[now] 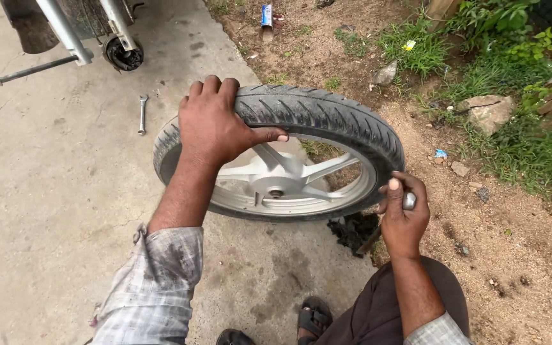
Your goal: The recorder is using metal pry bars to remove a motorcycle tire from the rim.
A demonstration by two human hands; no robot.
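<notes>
A motorcycle wheel stands tilted on the concrete, with a black treaded tyre point(333, 121) on a silver spoked rim point(289, 185). My left hand point(215, 121) grips the top left of the tyre, thumb stretched along its inner edge. My right hand point(404, 214) is closed around a metal tool point(409, 200) at the tyre's lower right side, beside the rim. Only the tool's shiny end shows above my fist; a dark shaft runs down below it.
A spanner point(142, 114) lies on the concrete left of the wheel. Motorcycle fork legs point(65, 32) and a brake hub point(122, 54) hang at top left. Dirt, grass and rocks point(487, 112) lie right. A dark greasy patch point(352, 231) sits under the wheel. My sandalled foot point(314, 319) is below.
</notes>
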